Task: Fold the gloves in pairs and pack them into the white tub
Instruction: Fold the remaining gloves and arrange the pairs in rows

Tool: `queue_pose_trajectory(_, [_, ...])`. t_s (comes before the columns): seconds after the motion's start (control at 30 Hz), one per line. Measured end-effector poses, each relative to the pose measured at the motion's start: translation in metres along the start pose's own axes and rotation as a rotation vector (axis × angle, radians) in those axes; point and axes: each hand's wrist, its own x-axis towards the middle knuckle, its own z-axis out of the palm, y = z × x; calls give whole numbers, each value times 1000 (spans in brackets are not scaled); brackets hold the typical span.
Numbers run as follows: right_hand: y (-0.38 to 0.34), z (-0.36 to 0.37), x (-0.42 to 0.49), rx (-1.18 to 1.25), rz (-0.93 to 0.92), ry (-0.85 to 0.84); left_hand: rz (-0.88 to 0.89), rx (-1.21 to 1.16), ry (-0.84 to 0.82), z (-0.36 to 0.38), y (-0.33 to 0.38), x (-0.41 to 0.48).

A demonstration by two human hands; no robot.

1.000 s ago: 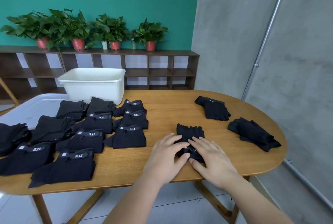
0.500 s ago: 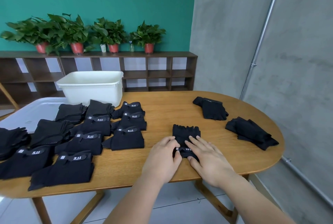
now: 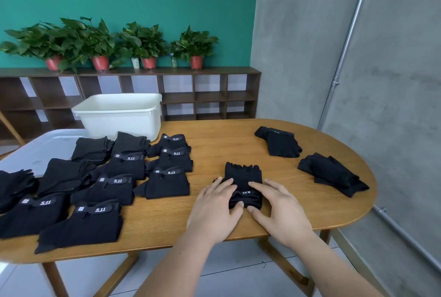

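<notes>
Both hands lay flat and spread: the left hand [image 3: 214,206] and right hand [image 3: 279,208] pressed nearly straight fingers on the near end of a black glove pair [image 3: 243,175], thumbs against its near edge. It sat near the table's [image 3: 214,143] front edge. Folded pairs [image 3: 167,183] lay left, loose gloves [image 3: 282,145] right, and the white tub [image 3: 119,117] stood far left.
</notes>
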Motion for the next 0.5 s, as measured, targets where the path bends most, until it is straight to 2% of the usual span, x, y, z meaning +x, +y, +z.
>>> queue_pose_trajectory(0.17, [0, 3, 2, 27, 6, 41, -11, -59, 24, 1, -2, 0])
queue_pose_trajectory(0.33, [2, -1, 3, 122, 162, 41, -24, -169, 84, 0, -6, 0])
queue_pose_trajectory(0.5, [-2, -4, 1, 201, 137, 120, -28, -253, 159, 2, -11, 0])
